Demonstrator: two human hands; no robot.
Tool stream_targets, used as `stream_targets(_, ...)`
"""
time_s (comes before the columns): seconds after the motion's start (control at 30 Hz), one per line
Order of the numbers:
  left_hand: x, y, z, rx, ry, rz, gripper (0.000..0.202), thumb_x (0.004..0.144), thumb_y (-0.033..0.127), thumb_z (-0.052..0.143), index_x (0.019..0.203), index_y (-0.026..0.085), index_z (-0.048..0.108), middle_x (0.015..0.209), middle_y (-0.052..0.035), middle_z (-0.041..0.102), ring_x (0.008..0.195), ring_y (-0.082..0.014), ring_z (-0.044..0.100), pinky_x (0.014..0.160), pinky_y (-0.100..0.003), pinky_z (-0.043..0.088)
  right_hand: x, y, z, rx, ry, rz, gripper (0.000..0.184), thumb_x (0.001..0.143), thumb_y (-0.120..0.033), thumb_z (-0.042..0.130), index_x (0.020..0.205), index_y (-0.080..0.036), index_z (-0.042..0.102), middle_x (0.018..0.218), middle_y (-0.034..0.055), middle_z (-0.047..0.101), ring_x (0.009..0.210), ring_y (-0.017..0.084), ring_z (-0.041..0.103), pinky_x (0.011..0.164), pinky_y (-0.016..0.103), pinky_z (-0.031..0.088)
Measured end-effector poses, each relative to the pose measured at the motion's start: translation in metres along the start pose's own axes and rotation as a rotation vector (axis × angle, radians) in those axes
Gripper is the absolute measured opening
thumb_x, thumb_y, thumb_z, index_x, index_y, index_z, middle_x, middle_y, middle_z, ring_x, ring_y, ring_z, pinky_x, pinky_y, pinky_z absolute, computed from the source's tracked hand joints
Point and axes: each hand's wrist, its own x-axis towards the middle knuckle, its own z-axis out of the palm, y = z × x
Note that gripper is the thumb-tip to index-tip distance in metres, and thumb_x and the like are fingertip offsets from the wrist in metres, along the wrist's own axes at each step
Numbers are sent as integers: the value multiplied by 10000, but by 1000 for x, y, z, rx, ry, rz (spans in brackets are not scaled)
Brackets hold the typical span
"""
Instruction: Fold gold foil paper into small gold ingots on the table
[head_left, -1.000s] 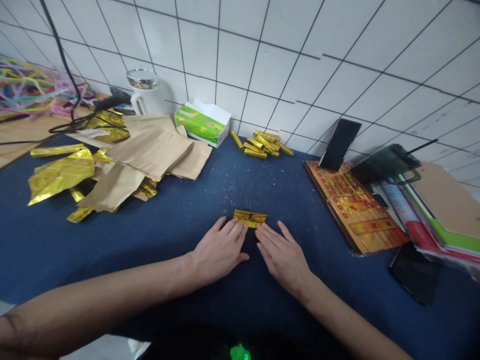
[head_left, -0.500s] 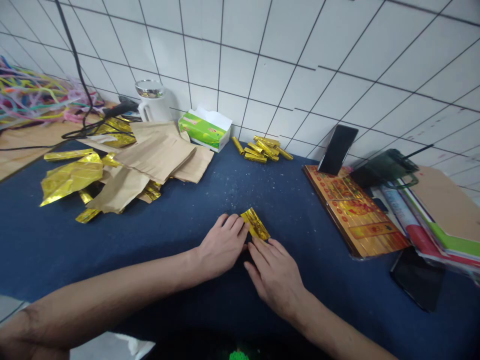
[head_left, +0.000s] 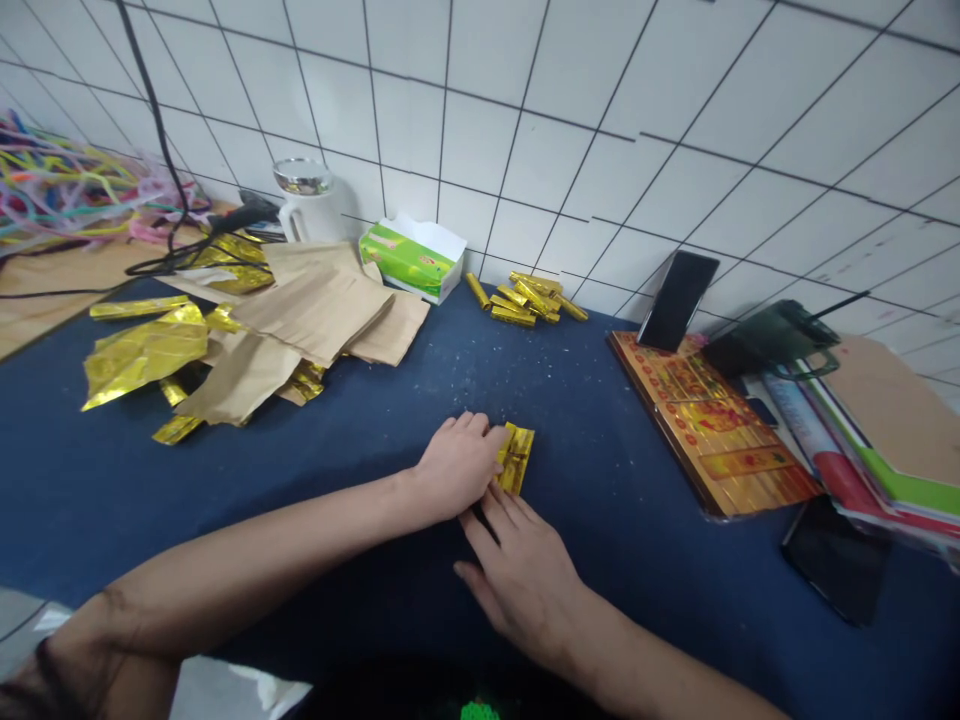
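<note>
A small strip of shiny gold foil paper (head_left: 519,462) lies on the blue tabletop, creased along its length. My left hand (head_left: 459,462) has its fingers bent over the left edge of the strip and presses on it; the fingertips are partly hidden. Below it, my right hand (head_left: 519,565) reaches in with fingers stretched out, the tips touching the foil's lower end and the thumb held apart. Toward the wall lies a small pile of narrow gold foil rolls (head_left: 534,298).
Brown paper sheets (head_left: 315,300) and gold foil scraps (head_left: 142,350) are heaped on the left. A green tissue pack (head_left: 411,258) and a white mug (head_left: 309,215) stand by the tiled wall. To the right are a propped phone (head_left: 677,300), an orange-gold packet (head_left: 720,430) and a dark cup (head_left: 772,335).
The foil strip has turned more upright. My left hand has moved slightly up and right over it, while my right hand has shifted left and down.
</note>
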Motion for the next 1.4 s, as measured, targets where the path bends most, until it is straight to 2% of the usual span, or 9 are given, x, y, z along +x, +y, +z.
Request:
stream_targets(0.1,1,3,0,-28,-37,-122,240,765,305,549,929,130,540,873,-72,583,846,-227,537,734,-345,416,0,1,-1,2,-6,-1,493,790,-322,503,1221,-87,461,1239,192,472,1179,304,394,974,443,344)
stream_targets(0.33,7,6,-1,-25,-52,-57,67,775,177,477,806,149,529,790,-54,601,741,-200,569,664,-322,418,1,0,-3,37,42,-39,401,785,-298,515,1145,-121,520,1121,141,562,1048,250,502,920,400,400)
stream_targets(0.47,13,-1,-4,53,-9,56,102,787,111,438,850,147,510,745,-43,592,717,-204,562,658,-330,405,3,17,-16,89,250,-134,191,830,-182,449,936,-174,608,933,58,637,863,167,566,816,321,450)
stream_targets(0.57,15,-10,-5,105,35,192,100,798,149,459,883,162,510,790,-44,569,768,-209,536,666,-323,391,8,47,-26,33,380,-57,182,828,-142,448,884,-175,617,881,60,629,812,167,548,739,307,460)
stream_targets(0.7,16,-18,-4,125,61,288,98,819,172,454,872,175,536,835,-45,530,799,-193,495,677,-302,374,15,88,-24,-70,297,46,182,817,-129,454,891,-172,614,874,73,585,789,183,510,711,329,455)
stream_targets(0.83,17,-19,-2,123,54,319,110,811,165,462,848,173,566,874,-57,505,808,-189,467,683,-296,368,19,106,-13,-42,211,46,149,809,-149,488,877,-191,614,889,62,560,806,185,498,705,328,451)
stream_targets(1.03,15,-17,-4,98,15,299,143,772,114,463,831,159,585,874,-60,492,804,-187,462,689,-297,378,21,108,-8,-77,252,-8,160,828,-158,474,848,-178,631,861,64,568,795,178,494,688,309,433)
stream_targets(1.23,10,-13,-10,62,-10,254,232,771,356,545,836,138,590,886,-69,494,832,-208,470,736,-335,401,23,108,-5,-145,284,-30,208,849,-162,434,806,-177,637,820,63,573,760,172,479,667,301,420)
stream_targets(1.4,8,-16,-9,-23,-20,217,128,802,225,520,850,146,609,891,-54,509,828,-173,480,770,-303,409,24,105,-7,-48,278,37,207,856,-192,433,781,-184,625,809,54,554,734,164,483,659,303,429)
